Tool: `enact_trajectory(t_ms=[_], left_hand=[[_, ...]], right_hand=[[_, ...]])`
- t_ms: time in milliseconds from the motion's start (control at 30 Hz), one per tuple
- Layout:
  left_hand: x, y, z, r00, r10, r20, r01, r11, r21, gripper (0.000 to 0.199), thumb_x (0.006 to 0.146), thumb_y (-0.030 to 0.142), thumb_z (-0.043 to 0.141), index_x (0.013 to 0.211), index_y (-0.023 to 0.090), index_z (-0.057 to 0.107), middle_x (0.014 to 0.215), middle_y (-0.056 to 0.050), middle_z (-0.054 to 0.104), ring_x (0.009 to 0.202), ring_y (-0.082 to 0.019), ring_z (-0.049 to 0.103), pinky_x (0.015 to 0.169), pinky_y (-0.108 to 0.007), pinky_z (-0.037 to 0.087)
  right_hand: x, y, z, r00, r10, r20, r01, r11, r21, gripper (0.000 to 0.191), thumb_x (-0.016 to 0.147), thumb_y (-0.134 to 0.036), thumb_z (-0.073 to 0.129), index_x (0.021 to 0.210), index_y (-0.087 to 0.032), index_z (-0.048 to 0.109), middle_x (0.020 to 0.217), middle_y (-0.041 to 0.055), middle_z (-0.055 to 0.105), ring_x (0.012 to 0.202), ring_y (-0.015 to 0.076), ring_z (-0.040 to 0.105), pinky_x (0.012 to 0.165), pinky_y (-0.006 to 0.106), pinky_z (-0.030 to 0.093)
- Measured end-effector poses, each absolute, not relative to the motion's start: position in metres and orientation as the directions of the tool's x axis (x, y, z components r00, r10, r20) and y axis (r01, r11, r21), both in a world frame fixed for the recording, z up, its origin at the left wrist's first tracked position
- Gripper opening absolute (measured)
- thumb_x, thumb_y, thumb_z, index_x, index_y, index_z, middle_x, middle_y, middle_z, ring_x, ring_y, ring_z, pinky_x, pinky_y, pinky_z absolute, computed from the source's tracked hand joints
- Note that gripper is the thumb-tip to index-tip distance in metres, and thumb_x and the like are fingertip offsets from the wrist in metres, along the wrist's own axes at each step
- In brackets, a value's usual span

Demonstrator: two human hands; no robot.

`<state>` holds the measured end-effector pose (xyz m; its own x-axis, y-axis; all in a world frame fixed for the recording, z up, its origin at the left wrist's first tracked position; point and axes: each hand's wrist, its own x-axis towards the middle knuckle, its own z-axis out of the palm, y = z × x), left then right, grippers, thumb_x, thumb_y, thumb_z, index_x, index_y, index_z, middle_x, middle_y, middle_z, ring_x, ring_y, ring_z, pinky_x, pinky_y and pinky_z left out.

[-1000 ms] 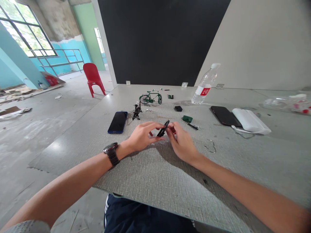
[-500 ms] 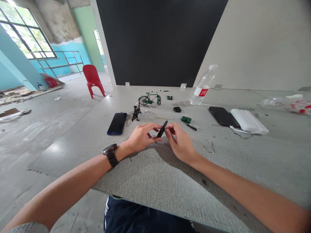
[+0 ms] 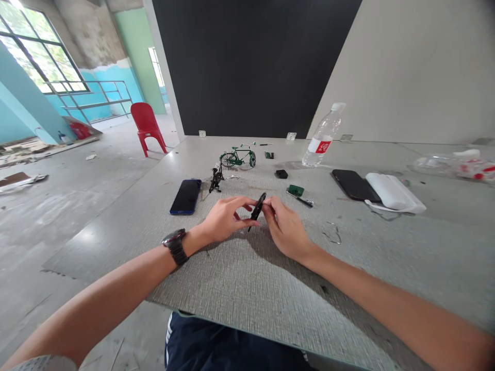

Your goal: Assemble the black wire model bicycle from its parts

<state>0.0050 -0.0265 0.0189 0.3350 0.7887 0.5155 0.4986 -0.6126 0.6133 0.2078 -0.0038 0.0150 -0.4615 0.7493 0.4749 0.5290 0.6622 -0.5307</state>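
My left hand point(image 3: 228, 217), with a black watch at its wrist, grips a small black wheel-like part point(image 3: 258, 206) between thumb and fingers. On the part's right side, my right hand point(image 3: 285, 225) has its thumb and forefinger pinched together; anything between them is too small to make out. Beyond my hands, a green model bicycle point(image 3: 237, 157) stands upright. A black model bicycle piece point(image 3: 216, 178) is nearer, to its left. A green piece point(image 3: 296, 190) and a screwdriver-like tool point(image 3: 303, 200) lie beyond my right hand.
A blue phone point(image 3: 186, 197) lies left of my hands. On the right are a black phone point(image 3: 355, 185), a white pouch point(image 3: 394, 191) and thin bent wires point(image 3: 334, 234). A plastic bottle point(image 3: 323, 139) stands at the back. A small black block point(image 3: 281, 174) lies near the middle.
The black part is turned slightly between my fingers, and a thin end now shows below it. Both hands stay in almost the same place.
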Motion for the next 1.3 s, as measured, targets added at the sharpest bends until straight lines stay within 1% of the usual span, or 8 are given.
enact_trajectory(t_ms=[133,333,467,633,867,1067,1200,1300], left_hand=[[0.0065,-0.0274,0.0213,0.303,0.811,0.500,0.507,-0.581,0.636,0.040,0.085,0.044,0.075,0.113,0.016,0.067,0.103,-0.009,0.074,0.091,-0.019,0.071,0.066,-0.026,0.061],[0.0077,-0.0304,0.0265,0.297,0.827,0.477,0.528,-0.559,0.639,0.026,0.097,0.037,0.059,0.106,0.014,0.068,0.097,-0.009,0.075,0.085,-0.017,0.070,0.064,-0.025,0.059],[0.0067,-0.0306,0.0260,0.313,0.814,0.489,0.520,-0.578,0.629,0.027,0.096,0.038,0.061,0.106,0.014,0.068,0.097,-0.009,0.074,0.086,-0.017,0.070,0.063,-0.024,0.059],[0.0072,-0.0305,0.0262,0.325,0.816,0.478,0.509,-0.577,0.639,0.029,0.093,0.039,0.065,0.110,0.016,0.068,0.099,-0.009,0.074,0.088,-0.017,0.071,0.063,-0.024,0.059],[0.0095,-0.0311,0.0278,0.273,0.849,0.452,0.531,-0.525,0.665,0.027,0.097,0.037,0.058,0.106,0.014,0.068,0.096,-0.008,0.075,0.085,-0.017,0.070,0.063,-0.025,0.058],[0.0098,-0.0316,0.0283,0.277,0.817,0.506,0.479,-0.574,0.664,0.026,0.094,0.034,0.065,0.111,0.015,0.070,0.105,-0.010,0.075,0.093,-0.018,0.070,0.063,-0.023,0.059],[0.0088,-0.0329,0.0286,0.282,0.787,0.549,0.430,-0.615,0.661,0.033,0.089,0.036,0.072,0.116,0.018,0.072,0.115,-0.011,0.073,0.098,-0.018,0.070,0.067,-0.024,0.061],[0.0083,-0.0338,0.0285,0.280,0.780,0.559,0.420,-0.623,0.660,0.037,0.086,0.037,0.075,0.118,0.019,0.072,0.118,-0.011,0.073,0.101,-0.020,0.071,0.069,-0.026,0.063]], right_hand=[[0.2069,-0.0040,0.0161,-0.455,0.761,0.464,0.517,0.649,-0.558,0.024,0.105,-0.040,0.034,0.094,-0.024,0.048,0.082,0.0040,0.064,0.071,0.0205,0.059,0.064,0.033,0.039],[0.2073,-0.0057,0.0167,-0.472,0.745,0.471,0.521,0.667,-0.533,0.024,0.105,-0.039,0.034,0.087,-0.025,0.041,0.079,0.0026,0.061,0.067,0.0195,0.055,0.065,0.033,0.037],[0.2071,-0.0053,0.0155,-0.478,0.739,0.475,0.525,0.674,-0.519,0.027,0.106,-0.039,0.033,0.084,-0.025,0.038,0.078,0.0023,0.060,0.067,0.0192,0.053,0.065,0.033,0.036],[0.2067,-0.0051,0.0155,-0.463,0.766,0.446,0.563,0.643,-0.520,0.029,0.105,-0.040,0.033,0.084,-0.024,0.044,0.076,0.0031,0.061,0.067,0.0201,0.055,0.062,0.033,0.035],[0.2077,-0.0071,0.0178,-0.447,0.786,0.427,0.544,0.618,-0.567,0.031,0.105,-0.045,0.034,0.087,-0.024,0.048,0.072,0.0019,0.061,0.065,0.0201,0.057,0.060,0.032,0.035],[0.2066,-0.0076,0.0202,-0.454,0.776,0.438,0.533,0.630,-0.564,0.028,0.104,-0.043,0.034,0.088,-0.024,0.048,0.072,0.0021,0.061,0.064,0.0202,0.057,0.060,0.033,0.036],[0.2071,-0.0068,0.0209,-0.455,0.766,0.454,0.504,0.642,-0.578,0.029,0.104,-0.043,0.033,0.084,-0.025,0.044,0.067,0.0008,0.057,0.059,0.0188,0.053,0.058,0.033,0.036],[0.2079,-0.0065,0.0207,-0.448,0.757,0.476,0.463,0.652,-0.601,0.029,0.104,-0.043,0.033,0.086,-0.025,0.045,0.071,0.0022,0.059,0.062,0.0189,0.055,0.059,0.033,0.038]])
